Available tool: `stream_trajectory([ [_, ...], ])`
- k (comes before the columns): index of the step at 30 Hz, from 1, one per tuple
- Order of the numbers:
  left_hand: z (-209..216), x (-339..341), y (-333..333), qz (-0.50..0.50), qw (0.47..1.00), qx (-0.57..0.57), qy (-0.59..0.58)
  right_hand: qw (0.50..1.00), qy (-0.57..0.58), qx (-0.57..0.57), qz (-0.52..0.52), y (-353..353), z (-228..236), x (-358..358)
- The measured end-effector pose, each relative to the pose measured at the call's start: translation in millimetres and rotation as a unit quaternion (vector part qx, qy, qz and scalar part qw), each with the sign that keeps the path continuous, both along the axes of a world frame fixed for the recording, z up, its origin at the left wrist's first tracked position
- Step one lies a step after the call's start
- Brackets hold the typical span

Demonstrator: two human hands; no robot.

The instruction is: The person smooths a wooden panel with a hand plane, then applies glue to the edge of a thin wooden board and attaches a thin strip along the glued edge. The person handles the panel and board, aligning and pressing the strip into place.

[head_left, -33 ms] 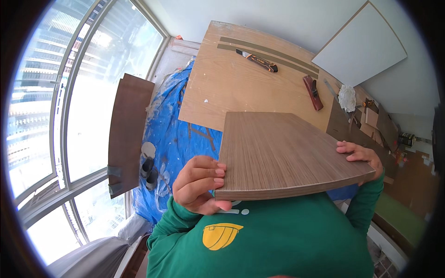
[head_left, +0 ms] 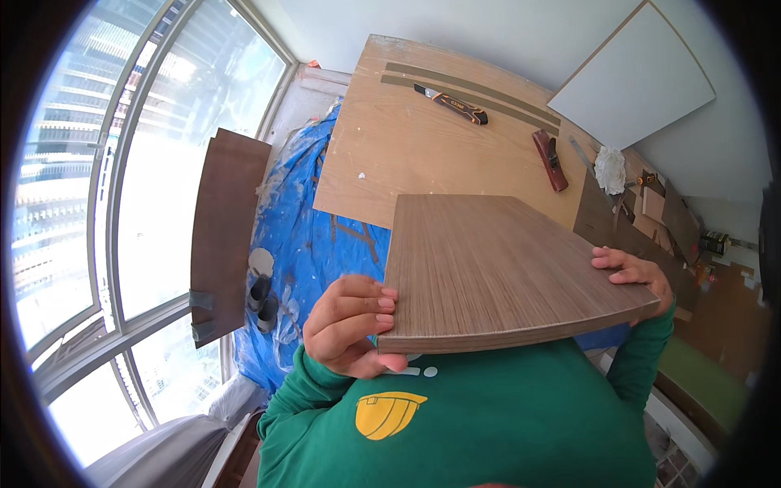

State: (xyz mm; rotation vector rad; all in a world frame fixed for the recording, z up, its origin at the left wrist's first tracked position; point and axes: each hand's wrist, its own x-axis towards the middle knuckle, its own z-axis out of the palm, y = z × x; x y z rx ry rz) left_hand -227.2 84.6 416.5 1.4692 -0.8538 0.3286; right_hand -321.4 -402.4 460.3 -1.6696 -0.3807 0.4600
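Note:
A brown wood-grain panel point(head_left: 496, 272) is held up in front of my chest, its near edge toward my green sweater. My left hand point(head_left: 350, 325) grips its near left corner, fingers on the side edge and thumb below. At the near right corner, my right hand point(head_left: 633, 276) has its fingertips on the top face; its thumb is hidden. Beyond the panel is a plywood worktop point(head_left: 390, 138). On that lie a black and orange utility knife point(head_left: 451, 104), a dark red hand plane point(head_left: 550, 161) and two narrow brown strips point(head_left: 472, 96).
Blue plastic sheeting point(head_left: 317, 244) covers the floor at left, with a pair of dark shoes point(head_left: 262, 305) on it. A long brown board point(head_left: 228, 236) leans by the window. At right are a crumpled white bag point(head_left: 609, 170), scattered offcuts and a white panel point(head_left: 634, 77) against the wall.

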Motion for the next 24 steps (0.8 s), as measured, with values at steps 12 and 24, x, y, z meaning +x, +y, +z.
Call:
stream_trajectory([
  [12, -27, -4, 5, 0.016, 0.998, 0.061, 0.004, 0.999, 0.016, -0.028, -0.01, 2, -6, -20],
  [24, -261, 32, -15, 0.009, 0.55, -0.117, 0.827, 0.922, 0.229, -0.076, -0.302, 4, -38, -37],
])
